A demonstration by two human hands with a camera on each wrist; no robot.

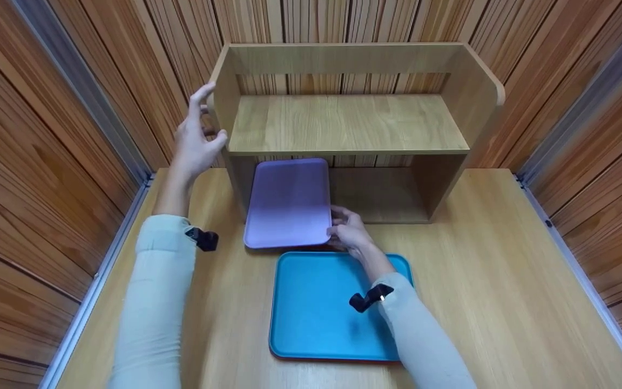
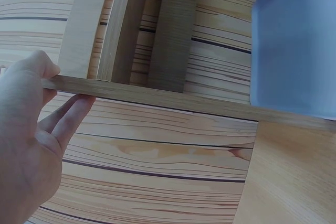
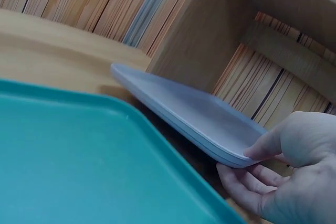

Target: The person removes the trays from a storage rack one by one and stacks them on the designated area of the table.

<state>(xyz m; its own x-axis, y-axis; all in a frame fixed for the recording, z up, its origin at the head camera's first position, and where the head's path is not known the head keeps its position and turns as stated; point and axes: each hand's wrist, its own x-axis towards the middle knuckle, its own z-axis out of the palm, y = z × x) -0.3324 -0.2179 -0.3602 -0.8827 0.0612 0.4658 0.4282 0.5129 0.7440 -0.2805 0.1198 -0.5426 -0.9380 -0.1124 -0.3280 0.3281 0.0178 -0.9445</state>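
A two-level wooden shelf point(image 1: 343, 124) stands at the back of the table. My left hand point(image 1: 195, 143) holds the edge of its left side panel point(image 2: 173, 98), thumb on one face and fingers on the other. A purple tray point(image 1: 289, 205) lies partly inside the lower level on the left, its front end sticking out over the table. My right hand point(image 1: 350, 232) pinches that tray's front right corner, thumb on top and fingers below. In the right wrist view a line runs along the tray's rim, possibly two stacked trays. The tray's back end is under the upper board.
A blue tray point(image 1: 322, 308) lies on the table in front of the shelf, under my right forearm, with a reddish edge showing beneath it. Wood-panelled walls point(image 1: 35, 140) close in the table point(image 1: 505, 281) at the back and both sides.
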